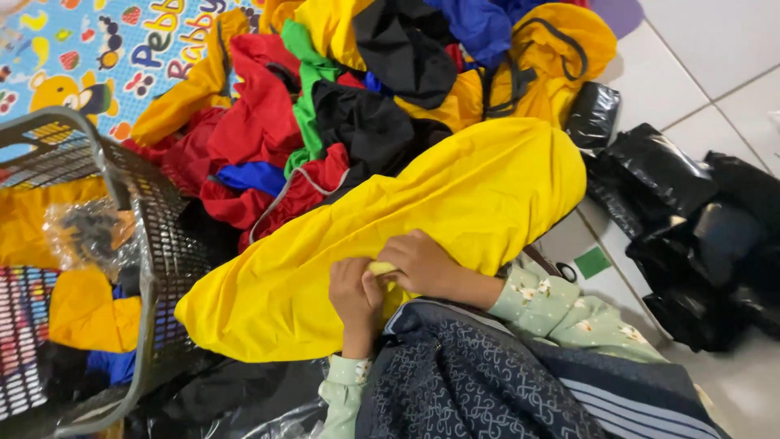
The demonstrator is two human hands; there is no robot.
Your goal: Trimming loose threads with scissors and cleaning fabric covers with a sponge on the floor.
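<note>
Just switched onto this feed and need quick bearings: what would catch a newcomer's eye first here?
The big bright yellow cloth stretched across the middle, with the left hand and right hand pinching its lower edge. Behind it, top centre, lies a heap of red, green, black and blue garments. A grey mesh basket stands at the left, and crumpled black plastic bags lie on the right.

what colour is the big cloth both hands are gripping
Bright yellow cloth, pinched by left hand and right hand; head view.
</note>
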